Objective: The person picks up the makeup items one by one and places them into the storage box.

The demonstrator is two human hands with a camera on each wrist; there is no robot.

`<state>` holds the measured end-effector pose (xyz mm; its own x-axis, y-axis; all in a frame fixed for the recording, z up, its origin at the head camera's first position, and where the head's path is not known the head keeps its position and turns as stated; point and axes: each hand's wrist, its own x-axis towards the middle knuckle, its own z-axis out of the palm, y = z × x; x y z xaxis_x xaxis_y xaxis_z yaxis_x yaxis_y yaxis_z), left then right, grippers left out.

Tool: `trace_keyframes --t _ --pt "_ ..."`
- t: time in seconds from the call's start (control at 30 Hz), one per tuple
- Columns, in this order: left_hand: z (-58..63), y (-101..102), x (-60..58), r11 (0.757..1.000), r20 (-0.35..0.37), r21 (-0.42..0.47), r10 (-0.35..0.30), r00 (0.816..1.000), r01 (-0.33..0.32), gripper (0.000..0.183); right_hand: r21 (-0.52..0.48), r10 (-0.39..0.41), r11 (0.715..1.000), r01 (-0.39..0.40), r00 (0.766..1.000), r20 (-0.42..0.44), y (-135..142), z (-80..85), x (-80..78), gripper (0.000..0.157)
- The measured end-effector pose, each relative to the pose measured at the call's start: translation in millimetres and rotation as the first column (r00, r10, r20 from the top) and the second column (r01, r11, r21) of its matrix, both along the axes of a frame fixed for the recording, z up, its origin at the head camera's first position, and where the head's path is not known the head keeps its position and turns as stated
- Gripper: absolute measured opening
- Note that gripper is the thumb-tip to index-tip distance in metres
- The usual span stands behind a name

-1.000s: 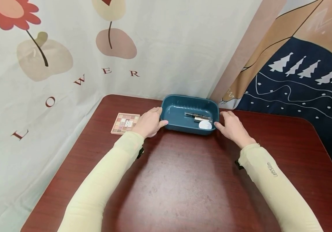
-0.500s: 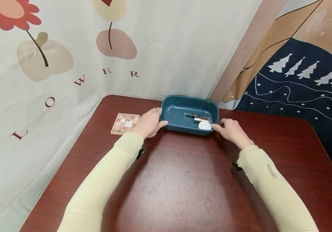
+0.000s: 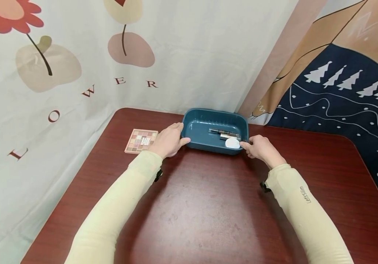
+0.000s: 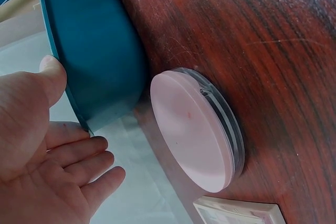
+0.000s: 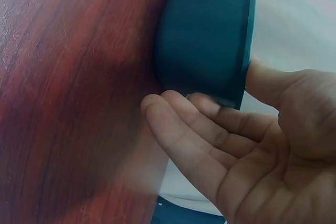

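Note:
A dark teal plastic storage bin (image 3: 209, 147) stands at the far side of the table. My left hand (image 3: 167, 140) grips its left end, thumb on the rim (image 4: 58, 59) and fingers round the end wall. At the opposite end my right hand (image 3: 262, 149) pinches the near corner, with the thumb over the rim and the fingers against the outer wall. Inside lie slim cosmetic tubes (image 3: 224, 133) and a white round item (image 3: 232, 143), both toward the right. A round pink compact (image 4: 189, 129) lies under the left hand, mostly hidden in the head view.
An eyeshadow palette (image 3: 141, 140) lies left of the left hand on the reddish-brown table (image 3: 195, 205). Behind the bin hangs a white printed curtain (image 3: 189, 66); a dark blue cloth with white trees (image 3: 337, 99) borders the right side.
My right hand has shifted slightly left and its thumb has come over the bin's near right corner, with the fingers more curled. The left hand and the bin look nearly unmoved.

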<state>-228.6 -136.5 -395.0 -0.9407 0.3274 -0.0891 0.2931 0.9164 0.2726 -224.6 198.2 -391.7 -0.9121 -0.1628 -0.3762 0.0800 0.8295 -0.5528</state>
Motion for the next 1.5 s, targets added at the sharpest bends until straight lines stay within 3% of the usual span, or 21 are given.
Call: trace_keyframes --t 0.43,0.93,1.2,1.5 --pt "-3.4 -2.4 0.0 1.0 -0.013 0.001 -0.016 1.0 0.016 0.076 0.009 -0.047 0.999 0.047 0.999 0.003 -3.8 0.4 0.9 0.041" --pt "-11.7 -15.1 -0.7 0.999 -0.088 0.002 -0.044 0.995 0.044 0.076 0.071 -0.018 0.997 0.018 1.0 0.009 -5.1 1.8 -1.1 0.044" --pt "-16.0 -27.0 -0.2 0.999 -0.073 0.005 -0.047 0.996 0.047 0.083 0.06 -0.036 0.998 0.035 0.999 0.02 -6.0 2.3 -1.0 0.045" --pt "-23.2 -38.7 8.4 0.993 -0.033 -0.079 -0.089 0.995 0.087 0.086 0.056 -0.039 0.998 0.038 0.999 0.018 -5.4 1.9 -1.2 0.045"
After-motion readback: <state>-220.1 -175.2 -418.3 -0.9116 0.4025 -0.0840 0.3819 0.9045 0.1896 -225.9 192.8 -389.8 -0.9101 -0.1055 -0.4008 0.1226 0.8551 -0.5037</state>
